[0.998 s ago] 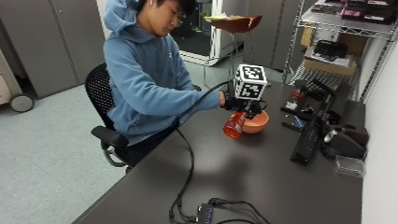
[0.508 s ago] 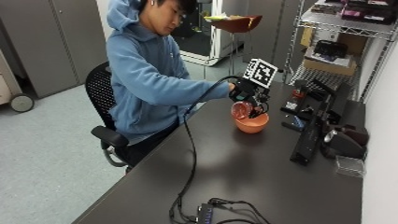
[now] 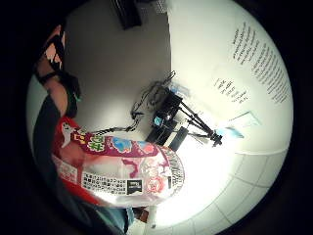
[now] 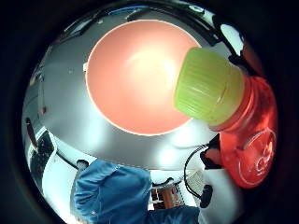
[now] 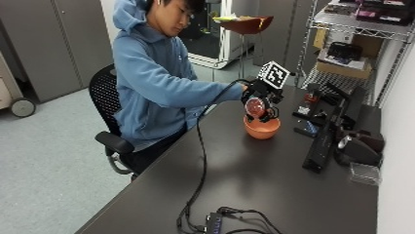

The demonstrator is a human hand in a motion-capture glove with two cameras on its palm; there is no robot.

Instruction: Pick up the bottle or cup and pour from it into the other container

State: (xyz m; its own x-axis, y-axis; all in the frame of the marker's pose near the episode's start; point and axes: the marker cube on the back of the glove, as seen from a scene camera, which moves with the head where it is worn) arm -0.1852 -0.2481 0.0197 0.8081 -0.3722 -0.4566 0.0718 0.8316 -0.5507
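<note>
Gloved right hand tips capped, illegibly labelled bottle over orange bowl.

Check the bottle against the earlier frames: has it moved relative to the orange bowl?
Yes. The bottle, held in the gloved right hand, went from low beside the orange bowl on the table to above it, cap tipped down over the bowl.

top: light blue hoodie, hood down behind neck
sleeve: long, blue, reaches the wrist
legs: dark trousers
right hand: black glove, black straps
hair: dark, short
</note>
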